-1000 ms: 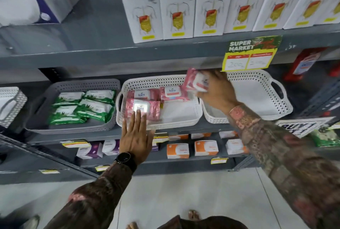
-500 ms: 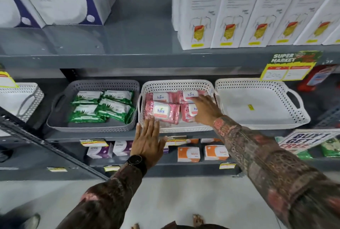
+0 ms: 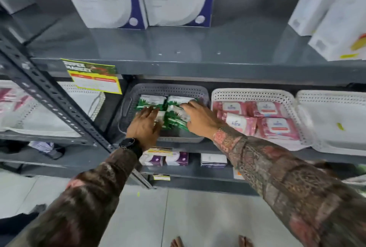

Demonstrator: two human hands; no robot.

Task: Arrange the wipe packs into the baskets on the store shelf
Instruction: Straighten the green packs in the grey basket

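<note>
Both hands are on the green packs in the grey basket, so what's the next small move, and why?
Probably nudge the front-right green pack square with the others: it lies skewed under the right hand, while the left hand rests on its neighbour in the grey basket.

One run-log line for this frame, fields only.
left hand: on green wipe packs | right hand: on green packs | grey basket | pink wipe packs: white basket

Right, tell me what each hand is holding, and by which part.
Neither clearly holds anything: the left hand and right hand rest on the green wipe packs; any grip is hidden.
</note>
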